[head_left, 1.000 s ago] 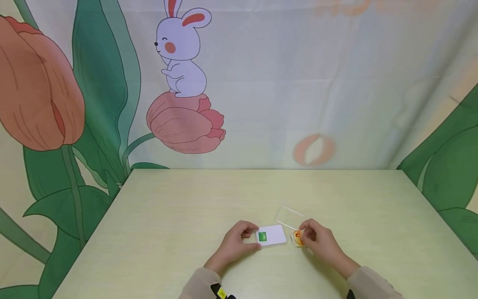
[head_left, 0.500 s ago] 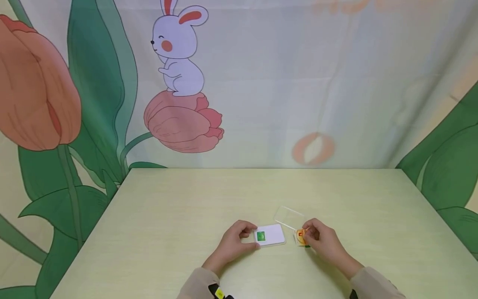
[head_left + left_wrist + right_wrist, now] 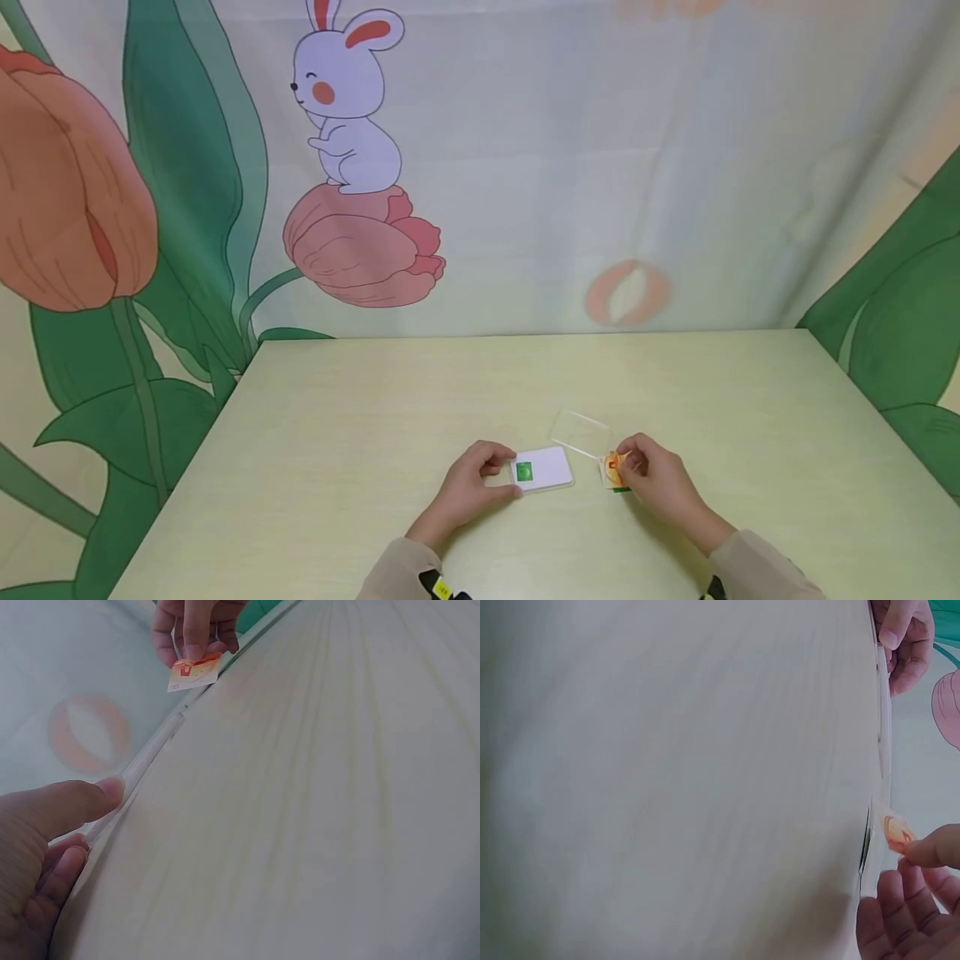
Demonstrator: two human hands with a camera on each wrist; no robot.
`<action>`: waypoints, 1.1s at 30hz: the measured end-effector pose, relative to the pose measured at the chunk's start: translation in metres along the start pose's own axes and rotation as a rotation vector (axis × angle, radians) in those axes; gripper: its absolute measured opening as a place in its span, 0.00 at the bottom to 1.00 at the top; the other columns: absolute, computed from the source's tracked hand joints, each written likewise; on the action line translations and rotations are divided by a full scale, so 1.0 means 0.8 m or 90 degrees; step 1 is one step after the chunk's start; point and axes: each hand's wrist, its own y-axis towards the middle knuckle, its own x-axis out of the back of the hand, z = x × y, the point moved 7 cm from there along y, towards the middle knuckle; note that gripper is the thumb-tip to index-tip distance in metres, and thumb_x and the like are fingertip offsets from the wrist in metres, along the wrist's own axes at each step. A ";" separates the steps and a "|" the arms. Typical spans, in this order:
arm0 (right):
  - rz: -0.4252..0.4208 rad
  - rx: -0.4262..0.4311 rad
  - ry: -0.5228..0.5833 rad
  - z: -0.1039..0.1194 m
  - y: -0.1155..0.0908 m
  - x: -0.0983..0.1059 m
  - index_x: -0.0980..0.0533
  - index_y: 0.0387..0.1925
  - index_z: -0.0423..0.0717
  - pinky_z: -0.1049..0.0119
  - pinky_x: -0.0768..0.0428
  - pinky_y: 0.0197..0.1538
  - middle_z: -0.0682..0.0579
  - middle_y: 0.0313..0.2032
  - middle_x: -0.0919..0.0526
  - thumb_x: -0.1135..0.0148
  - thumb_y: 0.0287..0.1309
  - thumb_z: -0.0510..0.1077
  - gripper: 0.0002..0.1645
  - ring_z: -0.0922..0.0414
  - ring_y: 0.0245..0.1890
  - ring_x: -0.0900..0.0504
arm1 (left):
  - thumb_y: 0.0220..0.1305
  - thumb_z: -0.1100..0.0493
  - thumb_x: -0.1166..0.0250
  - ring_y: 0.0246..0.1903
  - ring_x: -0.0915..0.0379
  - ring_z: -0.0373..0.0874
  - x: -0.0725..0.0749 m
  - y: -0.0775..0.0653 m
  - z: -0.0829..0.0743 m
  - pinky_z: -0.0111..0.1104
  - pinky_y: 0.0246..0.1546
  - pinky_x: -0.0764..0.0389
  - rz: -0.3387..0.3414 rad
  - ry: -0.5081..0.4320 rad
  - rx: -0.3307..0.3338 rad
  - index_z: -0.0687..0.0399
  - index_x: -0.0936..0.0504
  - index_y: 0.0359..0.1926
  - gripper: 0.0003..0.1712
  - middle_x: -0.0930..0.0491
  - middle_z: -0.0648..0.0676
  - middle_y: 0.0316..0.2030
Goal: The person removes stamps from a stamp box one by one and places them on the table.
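Observation:
My left hand (image 3: pixel 472 483) grips the left end of a flat white rectangular block (image 3: pixel 551 468) between thumb and fingers. A small green square picture (image 3: pixel 524 472) lies on top of the block near that hand. To the right, my right hand (image 3: pixel 658 475) pinches a small orange-and-white printed card (image 3: pixel 612 470) by its edge, between thumb and fingers. In the left wrist view the card (image 3: pixel 193 673) is tilted, held just above the table. A bit of green (image 3: pixel 621 490) shows beneath the card, its kind too small to tell.
A clear thin-walled rectangular plastic piece (image 3: pixel 581 433), like a lid, lies behind the block and card. Everything rests on a pale wood-grain table (image 3: pixel 360 417). A printed curtain (image 3: pixel 525 167) with a rabbit and tulips hangs behind the table's far edge.
My right hand has shifted a little to the right with the card, widening the gap to the block. More green shows under the card. My left hand keeps its grip.

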 end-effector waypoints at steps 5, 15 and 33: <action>-0.003 -0.021 -0.031 -0.004 0.000 0.004 0.27 0.40 0.39 0.69 0.28 0.32 0.51 0.28 0.24 0.41 0.54 0.32 0.10 0.57 0.29 0.28 | 0.47 0.62 0.25 0.42 0.28 0.42 -0.001 0.001 0.000 0.27 0.46 0.25 -0.002 -0.006 0.002 0.58 0.22 0.47 0.24 0.24 0.53 0.45; -0.003 -0.041 -0.051 -0.016 0.002 0.006 0.28 0.40 0.38 0.66 0.30 0.31 0.51 0.28 0.23 0.42 0.55 0.34 0.09 0.57 0.28 0.27 | 0.48 0.61 0.25 0.42 0.28 0.43 -0.001 0.001 0.001 0.27 0.46 0.25 -0.002 -0.010 0.000 0.59 0.22 0.47 0.24 0.25 0.54 0.45; 0.002 -0.055 -0.062 -0.019 0.000 0.001 0.28 0.39 0.38 0.66 0.30 0.31 0.51 0.28 0.23 0.42 0.52 0.34 0.10 0.56 0.28 0.27 | 0.46 0.63 0.25 0.41 0.27 0.46 0.000 0.000 0.000 0.29 0.46 0.24 -0.006 -0.007 -0.011 0.62 0.22 0.46 0.24 0.24 0.56 0.44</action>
